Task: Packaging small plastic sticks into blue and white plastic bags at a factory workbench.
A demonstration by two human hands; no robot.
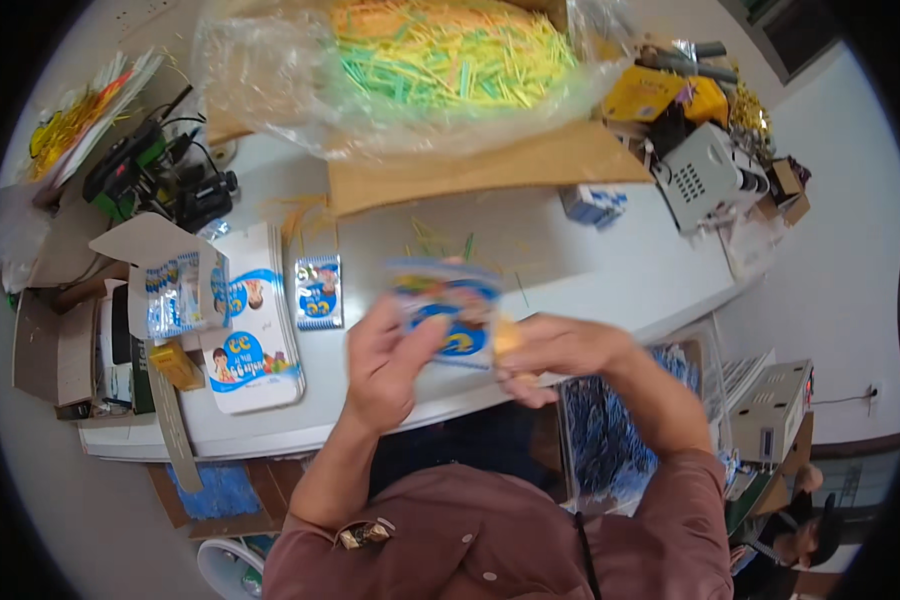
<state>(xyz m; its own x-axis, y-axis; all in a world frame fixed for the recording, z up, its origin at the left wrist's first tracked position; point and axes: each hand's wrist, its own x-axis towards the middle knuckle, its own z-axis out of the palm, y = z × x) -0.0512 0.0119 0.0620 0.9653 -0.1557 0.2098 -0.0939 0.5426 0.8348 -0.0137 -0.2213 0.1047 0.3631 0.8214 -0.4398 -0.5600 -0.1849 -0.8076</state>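
Observation:
A small printed packet [455, 350], blue, white and yellow, is pinched in my left hand [380, 370] with the thumb across its front. My right hand [565, 348] is closed at the packet's right edge, around something yellow-orange [508, 336] that blur keeps me from naming. Flat on the table to the left lies a similar sealed packet [319, 292]. Beyond my hands, a few loose yellow and green thin strips [430, 240] are scattered near a large open carton [490, 168]. Inside its clear plastic liner is a heap of green, yellow and orange strips [460, 65].
A stack of flat printed cartons [255, 345] and an open box of packets [175, 290] stand at the left, with a black-and-green machine [140, 175] behind. A white device [710, 175] is at the far right. Below the table's right edge sits a bin of dark blue strips [610, 440].

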